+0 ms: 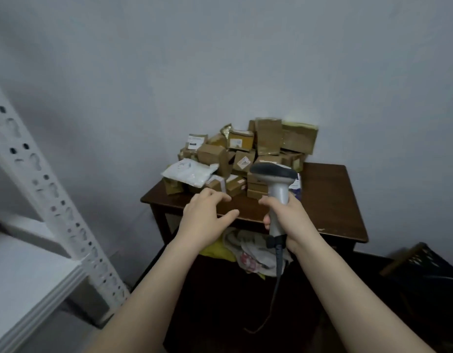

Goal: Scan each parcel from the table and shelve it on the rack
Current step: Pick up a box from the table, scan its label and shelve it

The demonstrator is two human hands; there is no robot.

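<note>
— How are the hands?
— The left hand (pixel 207 220) is spread loosely and holds nothing; the right hand (pixel 286 220) grips the scanner (pixel 272 171) by its handle.
— And the parcels (pixel 248 154)?
— They're heaped on the worktop (pixel 329 197), near the left fingertips. The rack (pixel 29 174) stands to the left.

Rack (pixel 46 184) cut off at left edge, blurred; parcel labels (pixel 244 163) unreadable; scanner cable (pixel 278 266) end lost in dark.
</note>
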